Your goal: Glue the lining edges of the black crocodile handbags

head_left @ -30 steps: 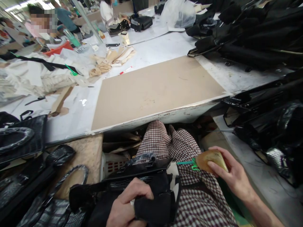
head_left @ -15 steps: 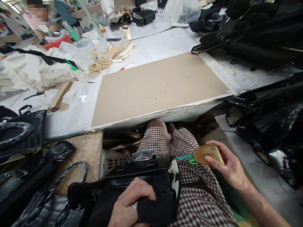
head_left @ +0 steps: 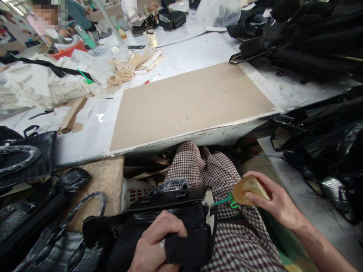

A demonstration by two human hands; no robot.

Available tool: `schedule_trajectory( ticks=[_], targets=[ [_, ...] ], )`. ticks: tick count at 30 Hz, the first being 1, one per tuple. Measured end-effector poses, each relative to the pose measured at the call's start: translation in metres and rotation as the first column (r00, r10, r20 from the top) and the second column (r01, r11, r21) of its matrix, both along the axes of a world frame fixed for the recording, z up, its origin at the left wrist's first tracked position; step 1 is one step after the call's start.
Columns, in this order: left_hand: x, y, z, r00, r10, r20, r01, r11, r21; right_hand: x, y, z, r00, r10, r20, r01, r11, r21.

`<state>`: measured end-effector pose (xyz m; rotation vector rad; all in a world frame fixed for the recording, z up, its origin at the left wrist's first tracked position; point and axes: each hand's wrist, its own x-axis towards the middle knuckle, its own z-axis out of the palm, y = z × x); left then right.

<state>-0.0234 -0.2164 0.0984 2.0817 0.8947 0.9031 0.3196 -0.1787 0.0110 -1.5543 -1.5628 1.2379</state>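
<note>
Foreground, near edge: clamps left hand (head_left: pixel 154 245) shut on a fold of the black handbag (head_left: pixel 170 200), fingers curled over soft dark material. Rests that handbag on the lap, over checked trousers (head_left: pixel 210 170), stiff glossy flap turned to the far side. Just right of it, grips in right hand (head_left: pixel 276 206) an amber wedge tool (head_left: pixel 248 189), fingers wrapped over its broad end, green hook (head_left: pixel 229 200) at the narrow end pointing left at the handbag's near-right corner; cannot tell whether touching. Near left: heaps more black crocodile-grain bags (head_left: pixel 28 158) with looped handles, beside a white slotted basket (head_left: pixel 136 194) under the table. Farther on: meets the chipped white table edge (head_left: pixel 198 138), with a bare tan board (head_left: pixel 184 102) lying flat on top. Right: stacks glossy black bags (head_left: pixel 320 139) from the floor up onto the table. Far left: scatters beige cut pieces (head_left: pixel 136 66), a red pen (head_left: pixel 151 79), white wrappings and an orange tray (head_left: pixel 69 51). Farthest: shows a clear plastic sack (head_left: pixel 218 13) and another person (head_left: pixel 130 9) seated at the table's far end.
</note>
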Motion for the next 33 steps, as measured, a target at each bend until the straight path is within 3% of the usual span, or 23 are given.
schedule_trajectory(
  ticks=[4, 9, 12, 18, 23, 28, 33],
  targets=[
    [0.001, 0.001, 0.003, 1.000, 0.010, -0.018, -0.010, 1.000, -0.025, 0.001, -0.001, -0.003, 1.000, 0.005, 0.006, -0.005, 1.000, 0.022],
    [0.001, 0.001, -0.001, 1.000, 0.007, 0.008, -0.007, 1.000, 0.000, -0.001, -0.002, -0.010, 0.997, -0.062, 0.045, 0.054, 0.986, 0.158],
    [0.001, -0.001, -0.003, 0.999, 0.025, 0.022, -0.025, 1.000, -0.010, 0.000, -0.004, -0.008, 0.998, -0.033, 0.061, 0.021, 0.980, 0.196],
    [0.001, -0.001, -0.003, 1.000, 0.010, 0.022, -0.010, 1.000, -0.005, 0.005, -0.006, 0.002, 0.995, 0.075, 0.067, -0.082, 0.991, 0.109],
    [0.001, -0.001, 0.000, 1.000, 0.018, 0.020, -0.018, 1.000, 0.016, 0.005, -0.008, 0.000, 1.000, 0.001, 0.026, -0.003, 0.995, 0.096],
    [0.003, -0.001, 0.014, 0.997, 0.041, -0.068, -0.048, 0.994, -0.102, 0.004, -0.010, -0.001, 1.000, 0.025, 0.013, -0.025, 1.000, 0.012],
    [0.004, -0.001, 0.019, 0.997, 0.045, -0.061, -0.051, 0.994, -0.101, 0.003, -0.007, -0.009, 0.991, -0.124, 0.051, 0.119, 0.989, 0.086]
  ],
)
